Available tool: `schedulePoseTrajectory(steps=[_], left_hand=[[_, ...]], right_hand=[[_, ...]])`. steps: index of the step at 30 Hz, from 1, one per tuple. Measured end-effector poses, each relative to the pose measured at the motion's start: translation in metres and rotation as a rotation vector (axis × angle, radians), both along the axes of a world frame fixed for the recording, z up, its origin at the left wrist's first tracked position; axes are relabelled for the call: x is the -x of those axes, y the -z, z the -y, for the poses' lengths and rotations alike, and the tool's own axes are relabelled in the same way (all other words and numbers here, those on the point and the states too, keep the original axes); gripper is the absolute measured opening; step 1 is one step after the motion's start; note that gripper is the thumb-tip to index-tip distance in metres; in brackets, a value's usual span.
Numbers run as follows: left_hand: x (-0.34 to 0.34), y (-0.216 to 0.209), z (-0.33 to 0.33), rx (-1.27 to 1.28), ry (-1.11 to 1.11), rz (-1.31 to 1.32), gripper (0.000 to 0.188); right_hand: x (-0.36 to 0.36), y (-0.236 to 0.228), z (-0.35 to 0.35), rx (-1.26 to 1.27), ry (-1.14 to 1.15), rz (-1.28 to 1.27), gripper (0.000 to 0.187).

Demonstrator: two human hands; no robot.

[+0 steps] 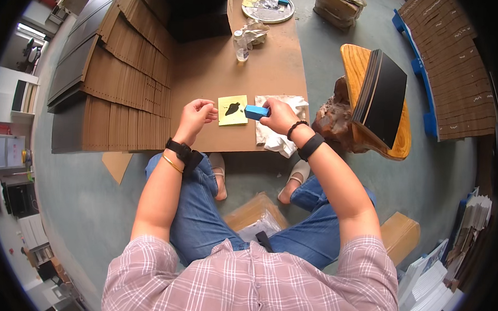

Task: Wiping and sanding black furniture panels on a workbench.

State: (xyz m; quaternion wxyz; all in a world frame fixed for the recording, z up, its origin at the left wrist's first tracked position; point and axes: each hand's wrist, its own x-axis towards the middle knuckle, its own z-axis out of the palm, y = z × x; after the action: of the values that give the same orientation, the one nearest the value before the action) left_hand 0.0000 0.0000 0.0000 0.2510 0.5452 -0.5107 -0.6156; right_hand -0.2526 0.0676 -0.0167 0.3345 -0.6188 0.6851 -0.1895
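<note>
My right hand (279, 117) is closed on a small blue block (257, 112), held by the right edge of a yellow square sheet (225, 120). A black blot (232, 108) of what looks like ink or paint spreads over the middle of the sheet. To the left of the sheet, my left hand (197, 117) hovers empty with its fingers loosely bent and apart. Beside the sheet, partly under my right hand, lies a stained white cloth (280, 143) on a pale pad. All of these are on a brown tabletop (208, 70).
Tall stacks of brown and black boards (130, 83) line the table's left side. Farther back are a clear bottle (241, 47), crumpled plastic (257, 32) and a round tray (268, 7). Black panels (382, 97) lean on a wooden stool (356, 60) at the right. A cardboard box (257, 211) sits between my feet.
</note>
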Motion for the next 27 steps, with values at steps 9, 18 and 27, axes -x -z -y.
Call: schedulePoseTrajectory(steps=[9, 18, 27], left_hand=[[-0.016, -0.021, 0.013, 0.062, 0.052, -0.113, 0.018], [-0.031, -0.028, 0.03, 0.05, 0.021, -0.187, 0.018], [-0.033, -0.032, 0.033, 0.033, 0.044, -0.181, 0.019]], right_hand=[[-0.053, 0.184, 0.019, -0.523, 0.545, 0.492, 0.041], [-0.075, 0.197, 0.053, -0.1, 0.542, 0.154, 0.03], [-0.071, 0.219, 0.052, 0.076, 0.549, 0.126, 0.033]])
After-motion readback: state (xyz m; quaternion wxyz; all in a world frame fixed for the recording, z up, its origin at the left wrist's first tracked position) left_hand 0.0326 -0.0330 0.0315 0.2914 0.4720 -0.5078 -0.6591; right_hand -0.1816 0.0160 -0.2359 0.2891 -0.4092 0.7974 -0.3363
